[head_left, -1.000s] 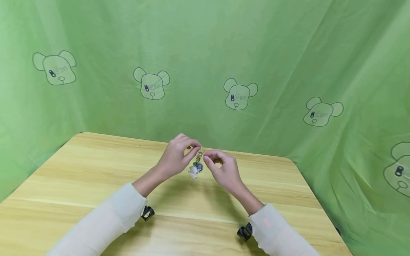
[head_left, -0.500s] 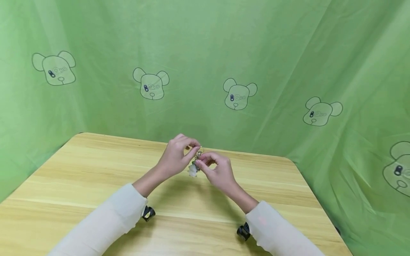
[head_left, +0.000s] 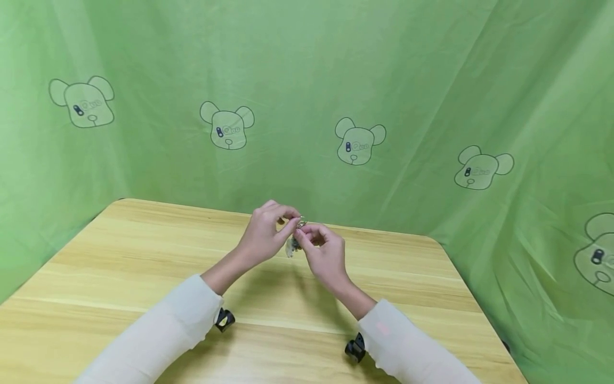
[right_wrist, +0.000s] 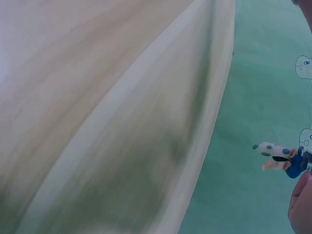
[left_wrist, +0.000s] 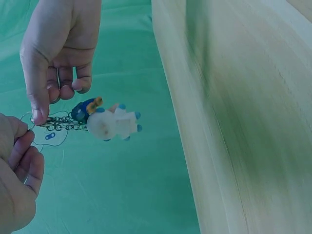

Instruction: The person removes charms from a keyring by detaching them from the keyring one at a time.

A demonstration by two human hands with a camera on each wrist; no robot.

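In the head view a keychain [head_left: 290,247] hangs between both hands above the table's far part. My left hand [head_left: 263,229] pinches its thin ring at the top with thumb and forefinger. Just below, my right hand [head_left: 328,253] pinches the upper part, its fingertips hiding some of the metal. In the left wrist view silvery chains [left_wrist: 63,123] lead to a white figurine [left_wrist: 114,123] with blue spots and a dark blue one [left_wrist: 83,110] with orange-brown parts. In the right wrist view the blue figurine [right_wrist: 295,166] shows beside the edge of the right hand [right_wrist: 300,207].
A light wooden table [head_left: 144,256] lies under the forearms. Green cloth [head_left: 297,69] with printed bear heads surrounds it at the back and sides. A black wrist mount sits below each sleeve, left [head_left: 224,319] and right [head_left: 355,348].
My right hand has moved left from beside the ring onto the keychain, first near the figurines, then up toward the ring. The figurines now hang slightly higher. The left hand stays nearly still.
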